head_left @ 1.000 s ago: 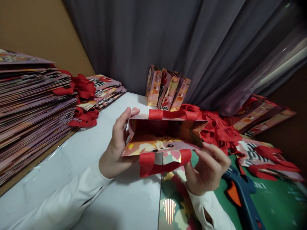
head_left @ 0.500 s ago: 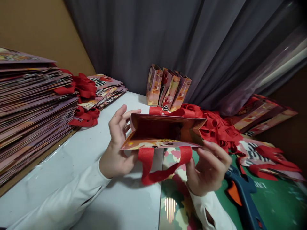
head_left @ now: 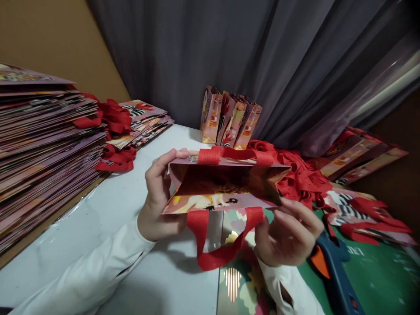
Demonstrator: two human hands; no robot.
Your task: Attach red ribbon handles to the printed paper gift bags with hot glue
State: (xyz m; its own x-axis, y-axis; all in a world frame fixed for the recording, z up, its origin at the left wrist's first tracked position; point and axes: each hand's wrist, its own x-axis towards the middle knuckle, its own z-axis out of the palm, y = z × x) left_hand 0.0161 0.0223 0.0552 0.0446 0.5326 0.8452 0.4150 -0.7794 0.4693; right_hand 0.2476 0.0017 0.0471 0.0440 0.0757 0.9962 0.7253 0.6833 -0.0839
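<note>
One paper gift bag, red ribbon handles, mouth open, left of the glue gun; we grip its two ends in the fingers of our left hand and right hand.

Dim light here, soft shadows spreading over the white bench, glints catching its left side, and the green surface blurring towards the stretched right edge!

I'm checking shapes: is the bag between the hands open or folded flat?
Open: the bag gapes between left hand and right hand, its shadowed inside showing.
</note>
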